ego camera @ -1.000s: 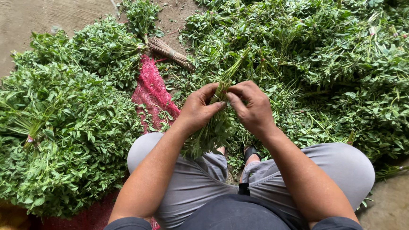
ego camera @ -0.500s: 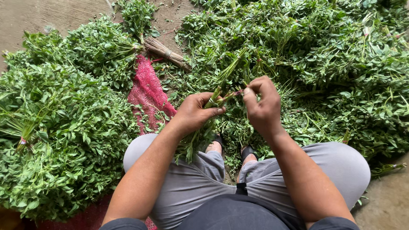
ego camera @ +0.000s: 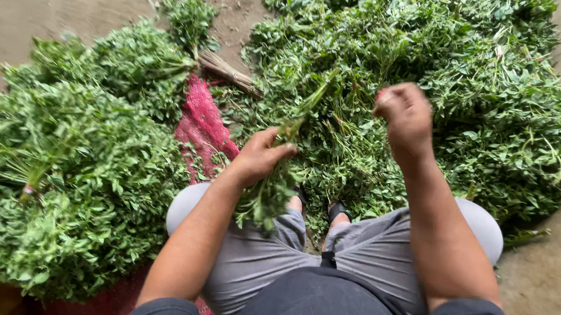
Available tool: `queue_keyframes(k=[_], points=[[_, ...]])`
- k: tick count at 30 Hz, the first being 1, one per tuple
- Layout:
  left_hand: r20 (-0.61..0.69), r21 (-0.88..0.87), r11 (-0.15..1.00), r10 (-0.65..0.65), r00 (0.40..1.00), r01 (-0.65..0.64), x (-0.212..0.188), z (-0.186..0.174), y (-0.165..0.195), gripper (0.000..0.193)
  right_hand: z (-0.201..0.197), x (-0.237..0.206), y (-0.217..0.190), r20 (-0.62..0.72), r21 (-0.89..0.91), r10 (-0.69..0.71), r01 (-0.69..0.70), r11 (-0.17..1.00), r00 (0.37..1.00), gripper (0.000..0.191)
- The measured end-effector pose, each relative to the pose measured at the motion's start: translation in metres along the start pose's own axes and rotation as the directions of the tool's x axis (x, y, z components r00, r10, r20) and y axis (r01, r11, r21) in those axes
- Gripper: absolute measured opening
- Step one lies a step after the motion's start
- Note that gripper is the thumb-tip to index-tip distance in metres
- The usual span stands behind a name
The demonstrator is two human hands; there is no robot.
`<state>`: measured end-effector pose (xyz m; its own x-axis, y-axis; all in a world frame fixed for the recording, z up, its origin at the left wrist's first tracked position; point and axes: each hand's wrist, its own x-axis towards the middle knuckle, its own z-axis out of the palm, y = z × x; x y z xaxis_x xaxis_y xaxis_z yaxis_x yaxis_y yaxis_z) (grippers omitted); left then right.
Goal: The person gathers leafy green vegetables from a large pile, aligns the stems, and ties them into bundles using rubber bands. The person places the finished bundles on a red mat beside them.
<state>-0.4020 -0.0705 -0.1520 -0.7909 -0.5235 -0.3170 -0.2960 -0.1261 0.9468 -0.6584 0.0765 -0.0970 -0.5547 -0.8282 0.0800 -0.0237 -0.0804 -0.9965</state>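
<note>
The ground [ego camera: 30, 6] under me is bare brown earth, and most of it is buried in greens. The biggest mass is the loose heap of leafy stems [ego camera: 466, 97] spread across the far right, reaching from the top edge down to my right knee. Next is the pile of tied bunches [ego camera: 79, 164] along the left side, thick with small leaves, their stalk ends turned toward me and one cluster of pale woody stems [ego camera: 230, 73] poking out at its far end. Between the two piles a strip of red mesh sacking [ego camera: 204, 124] lies flat on the earth, running down under the left pile toward the near left corner. I am squatting, grey trousers [ego camera: 255, 260] drawn tight over both knees, my sandalled toes just showing between them. My left hand [ego camera: 261, 159] is closed around a small bunch of greens [ego camera: 272, 189], stems pointing up and away, leaves hanging down over my left knee. My right hand [ego camera: 406, 116] is lifted above the loose heap, curled into a loose fist; it is blurred, and I cannot tell whether it pinches anything
</note>
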Motion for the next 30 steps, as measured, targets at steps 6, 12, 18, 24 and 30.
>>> queue_keyframes(k=[6,12,18,24,30], points=[[-0.053,-0.314,0.948,0.042,0.998,-0.057,0.002,0.004,0.014,0.031,0.038,-0.03,0.026,0.194,-0.299,0.169,-0.106,0.948,0.966,0.015],[-0.07,-0.075,0.99,0.115,0.991,-0.12,-0.001,0.02,0.022,0.042,0.051,-0.034,0.03,0.242,-0.223,0.182,-0.128,0.966,0.953,0.014],[-0.058,-0.209,0.971,0.103,0.993,-0.113,0.001,0.02,0.022,0.039,0.062,-0.041,0.018,0.246,-0.145,0.023,0.014,0.989,0.969,0.007],[-0.059,-0.373,0.926,0.029,0.998,-0.049,-0.002,0.01,0.022,0.044,0.06,-0.044,0.022,0.111,0.293,0.044,-0.075,0.953,0.993,0.008],[0.049,-0.339,0.939,0.074,0.996,-0.053,-0.003,0.015,0.019,0.052,0.068,-0.045,0.026,0.252,0.777,0.233,-0.34,0.529,0.939,0.025]])
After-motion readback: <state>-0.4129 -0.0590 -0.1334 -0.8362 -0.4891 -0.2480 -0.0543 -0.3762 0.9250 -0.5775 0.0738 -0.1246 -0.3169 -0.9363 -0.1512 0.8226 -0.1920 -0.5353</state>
